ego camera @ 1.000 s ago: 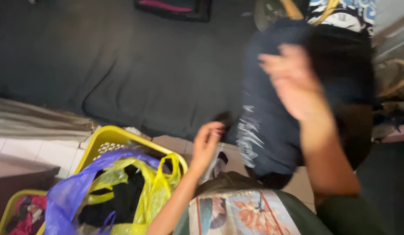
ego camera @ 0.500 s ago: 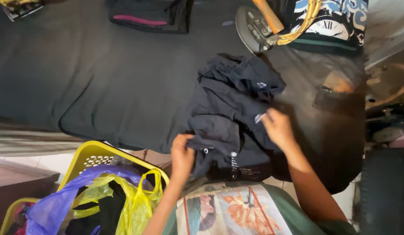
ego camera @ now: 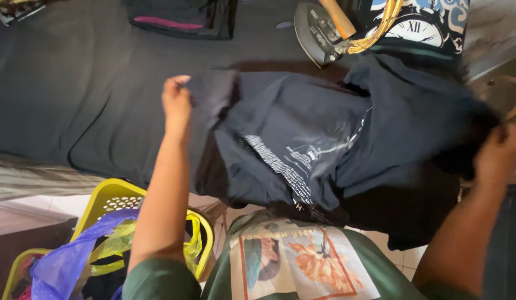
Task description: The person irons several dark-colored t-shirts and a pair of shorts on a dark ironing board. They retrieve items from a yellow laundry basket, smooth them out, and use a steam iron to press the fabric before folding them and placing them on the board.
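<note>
Dark T-shirt [ego camera: 324, 150], white-printed, stretches between left hand [ego camera: 177, 103] at nine o'clock and right hand [ego camera: 499, 155] at three, fingers clamped on its edges; right edge blurred.

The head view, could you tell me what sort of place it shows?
Probably a home ironing spot: an iron rests on a dark padded surface, both hands spread a dark shirt, and a yellow laundry basket stands below.

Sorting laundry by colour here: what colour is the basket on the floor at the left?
Yellow plastic, with a perforated rim; the basket shows best in the head view, its only view.
</note>
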